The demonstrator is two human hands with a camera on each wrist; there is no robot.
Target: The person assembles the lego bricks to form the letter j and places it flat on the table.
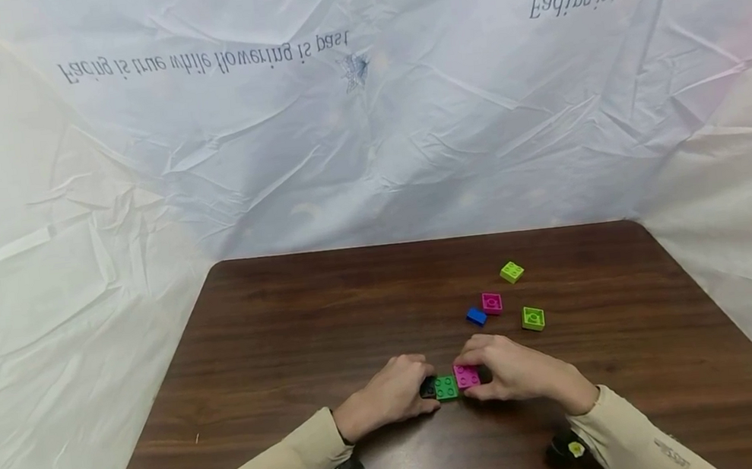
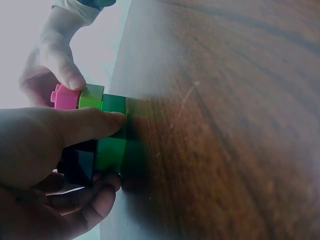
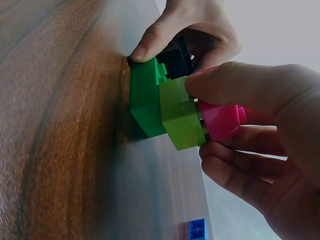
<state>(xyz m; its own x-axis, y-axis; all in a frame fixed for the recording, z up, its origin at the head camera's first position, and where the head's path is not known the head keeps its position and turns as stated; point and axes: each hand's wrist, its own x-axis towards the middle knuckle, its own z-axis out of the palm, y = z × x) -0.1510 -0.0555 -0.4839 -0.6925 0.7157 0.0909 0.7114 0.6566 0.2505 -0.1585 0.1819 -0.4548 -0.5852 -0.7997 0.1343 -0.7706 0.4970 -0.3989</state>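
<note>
Near the front of the table, my left hand [image 1: 395, 391] grips a dark green toy building brick [image 1: 445, 388] at its left end. A black brick [image 3: 176, 57] sits on that end, between the fingers. The green studs to its right show from above. My right hand [image 1: 517, 369] pinches a pink brick [image 1: 467, 376] stacked on a lime green brick [image 3: 180, 112], thumb on one side and fingers on the other. In the right wrist view the lime brick stands over the right end of the green one, slightly tilted and jutting out past it. The green brick lies low at the tabletop.
Beyond my right hand lie a blue brick [image 1: 476, 316], an upturned pink brick [image 1: 492, 303], an upturned lime brick [image 1: 533, 318] and, farther back, a lime brick [image 1: 512, 272] with studs up. White printed cloth [image 1: 367, 151] hangs behind the dark wooden table [image 1: 274, 314].
</note>
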